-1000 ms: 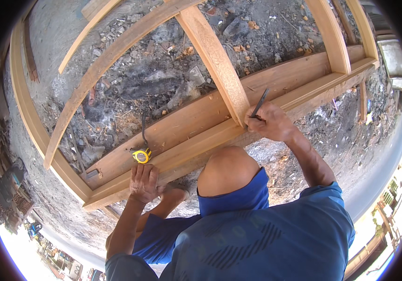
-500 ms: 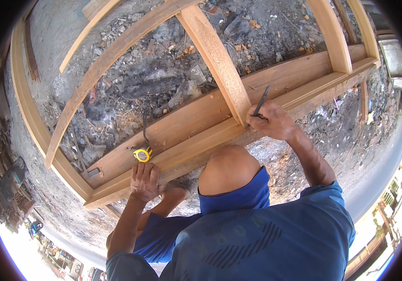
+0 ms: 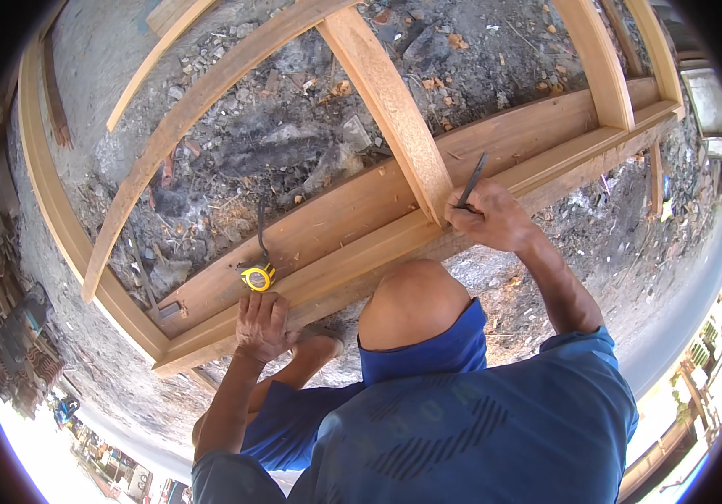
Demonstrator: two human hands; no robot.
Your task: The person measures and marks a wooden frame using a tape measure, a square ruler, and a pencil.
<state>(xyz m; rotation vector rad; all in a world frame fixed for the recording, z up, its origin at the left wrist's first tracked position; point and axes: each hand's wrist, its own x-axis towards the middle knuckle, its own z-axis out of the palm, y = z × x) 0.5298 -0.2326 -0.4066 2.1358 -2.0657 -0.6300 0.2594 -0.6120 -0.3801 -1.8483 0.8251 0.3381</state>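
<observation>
Against the front rail (image 3: 353, 259) of a wooden frame, my right hand (image 3: 495, 220) is closed around a slim dark pencil-like tool (image 3: 474, 175). It is at the joint where a crosspiece (image 3: 390, 109) meets the rail; the tool's lower end is hidden by the fingers. Over to the left, my left hand (image 3: 262, 326) lies on the same rail with its fingers stretched out, holding nothing. Just beyond those fingertips a yellow and black tape measure (image 3: 257, 275) sits on the frame.
A long loose strip (image 3: 159, 139) lies across the frame's left side piece (image 3: 54, 218). More crosspieces (image 3: 600, 67) join the rail at the right. A small dark block (image 3: 170, 309) lies near the left corner. Rubble and wood scraps cover the ground (image 3: 277, 151). My bent knee (image 3: 416, 302) is close to the rail.
Almost nothing differs. The view has shifted very slightly; both hands keep their places and my right hand still grips the dark tool.
</observation>
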